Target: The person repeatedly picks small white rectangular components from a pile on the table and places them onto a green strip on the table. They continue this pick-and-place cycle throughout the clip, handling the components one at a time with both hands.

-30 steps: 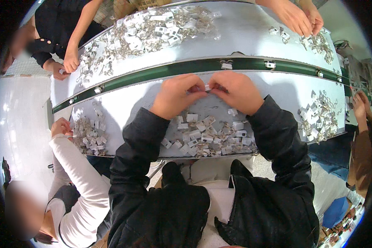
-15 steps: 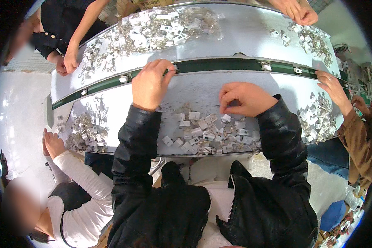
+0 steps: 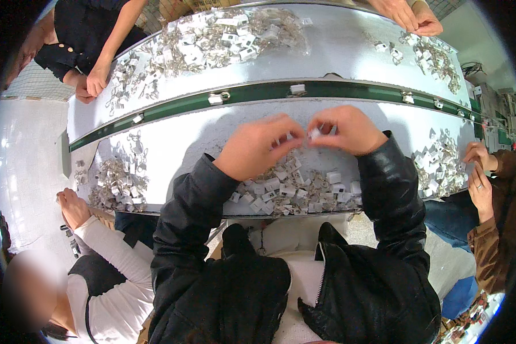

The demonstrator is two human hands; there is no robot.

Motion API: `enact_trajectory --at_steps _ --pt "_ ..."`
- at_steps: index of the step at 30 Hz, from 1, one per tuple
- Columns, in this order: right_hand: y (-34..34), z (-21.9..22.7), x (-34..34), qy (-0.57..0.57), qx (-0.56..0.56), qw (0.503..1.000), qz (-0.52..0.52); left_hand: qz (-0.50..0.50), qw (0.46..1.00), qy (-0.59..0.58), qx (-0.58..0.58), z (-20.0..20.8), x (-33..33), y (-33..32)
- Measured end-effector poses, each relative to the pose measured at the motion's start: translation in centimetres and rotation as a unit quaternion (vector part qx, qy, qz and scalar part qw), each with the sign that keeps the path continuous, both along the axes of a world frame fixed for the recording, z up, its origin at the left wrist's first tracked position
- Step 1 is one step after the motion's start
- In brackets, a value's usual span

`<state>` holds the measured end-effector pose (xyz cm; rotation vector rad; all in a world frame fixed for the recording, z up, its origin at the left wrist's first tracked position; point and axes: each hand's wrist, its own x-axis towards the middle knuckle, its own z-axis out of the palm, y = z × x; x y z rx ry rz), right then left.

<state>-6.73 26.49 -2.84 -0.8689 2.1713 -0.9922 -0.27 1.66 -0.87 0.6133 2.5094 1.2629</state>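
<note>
My right hand (image 3: 350, 131) is closed in a pinch on a small white block keychain (image 3: 315, 133), held above the near table. My left hand (image 3: 261, 144) is just left of it, fingers curled toward that keychain and almost meeting the right fingertips. Motion blurs the left fingers, so I cannot make out whether they grip anything. Under both hands lies a loose pile of white block keychains (image 3: 286, 189) with metal rings. Beyond my hands, a green conveyor belt (image 3: 258, 93) carries several spaced keychains, one white block keychain (image 3: 297, 89) straight ahead.
Larger heaps of keychains lie across the belt (image 3: 223, 43), at left (image 3: 119, 184) and at right (image 3: 440, 166). Co-workers' hands work at far left (image 3: 92, 86), far right (image 3: 415, 20), near left (image 3: 73, 207) and right (image 3: 480, 178). The table's front edge (image 3: 269, 217) is close to me.
My left hand has come back from the belt toward my right hand, which has lifted a keychain from the pile. Belt pieces have shifted right. The right co-worker's hand has left the belt.
</note>
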Motion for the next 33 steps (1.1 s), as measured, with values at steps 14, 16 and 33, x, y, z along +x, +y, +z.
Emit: enact_trajectory --at_steps 14,16,33 --pt "-1.2 -1.8 0.4 0.249 -0.077 0.96 -0.103 -0.005 0.973 0.218 -0.08 -2.7 -1.1 -0.2" --pt "-1.1 -1.5 0.1 0.186 -0.027 0.976 -0.112 -0.003 0.97 0.229 -0.08 -2.9 -1.1 0.1" --pt "-1.9 -2.0 0.4 0.143 -0.114 0.982 -0.039 0.101 0.987 0.093 -0.081 -2.5 -1.3 0.0"
